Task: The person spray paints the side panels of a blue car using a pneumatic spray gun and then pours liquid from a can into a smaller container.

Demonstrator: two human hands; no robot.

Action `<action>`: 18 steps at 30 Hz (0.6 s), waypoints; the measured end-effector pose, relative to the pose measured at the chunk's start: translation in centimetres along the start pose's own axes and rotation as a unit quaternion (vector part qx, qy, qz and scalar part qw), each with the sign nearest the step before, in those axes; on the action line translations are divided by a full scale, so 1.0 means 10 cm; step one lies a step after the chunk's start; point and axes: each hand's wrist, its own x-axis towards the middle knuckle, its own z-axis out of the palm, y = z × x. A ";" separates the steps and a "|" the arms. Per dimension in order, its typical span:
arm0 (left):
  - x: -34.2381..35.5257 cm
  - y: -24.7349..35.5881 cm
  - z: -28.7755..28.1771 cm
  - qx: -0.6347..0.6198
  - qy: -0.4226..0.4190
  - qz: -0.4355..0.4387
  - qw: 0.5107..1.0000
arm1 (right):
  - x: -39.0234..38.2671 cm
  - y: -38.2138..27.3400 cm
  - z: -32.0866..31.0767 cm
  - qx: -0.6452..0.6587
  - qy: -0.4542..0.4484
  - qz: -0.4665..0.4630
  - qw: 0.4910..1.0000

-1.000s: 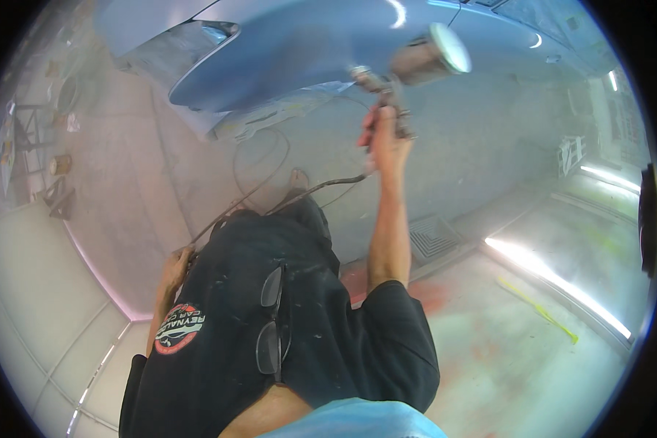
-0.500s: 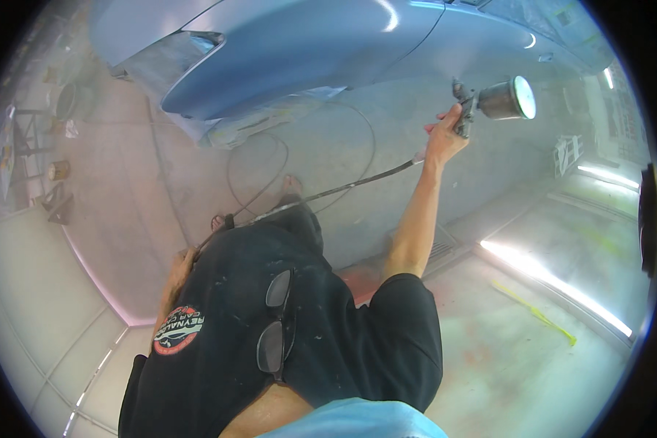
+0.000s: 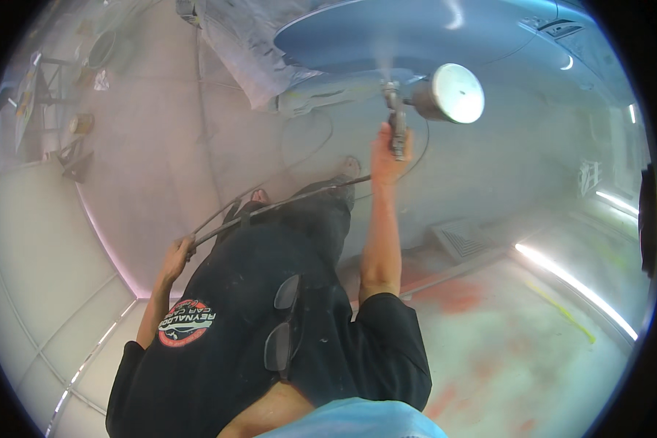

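Observation:
My right hand (image 3: 391,157) is wrapped round a metal spray gun (image 3: 397,120), held out in front of me. A round cup with a pale lid (image 3: 458,93) sticks out from the gun's right side. Pale mist leaves the nozzle toward the blue car body panel (image 3: 409,33), and the gun stays apart from the panel. Down at my left side, my left hand (image 3: 179,257) is closed on a dark air hose (image 3: 270,206). This hose runs across in front of my legs to my right hand.
Plastic masking sheet (image 3: 248,66) hangs along the car's lower left edge. A stand (image 3: 51,95) and a small can (image 3: 82,123) are at the far left. Hose loops lie on the floor by my feet. A floor grate (image 3: 460,239) and lit wall strips (image 3: 577,288) are at right.
The spray gun in my right hand has moved left along the panel and turned, its cup lid now facing me more. My left hand has lifted slightly with the hose. The view has shifted right.

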 end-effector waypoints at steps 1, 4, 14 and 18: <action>-0.06 -0.14 -0.08 -0.016 0.027 -0.014 0.999 | -0.17 -0.13 0.17 -0.009 -0.006 -0.029 1.000; -0.18 -0.56 -0.27 -0.006 0.049 -0.030 0.998 | -0.62 -0.24 0.57 -0.018 -0.038 -0.031 0.999; -0.54 -0.57 -0.41 0.031 0.071 -0.092 0.993 | -0.93 -0.30 0.77 0.141 -0.151 0.157 0.966; -0.50 -0.22 -0.13 -0.010 0.051 -0.086 0.995 | -0.27 -0.18 0.19 0.183 -0.109 0.266 0.940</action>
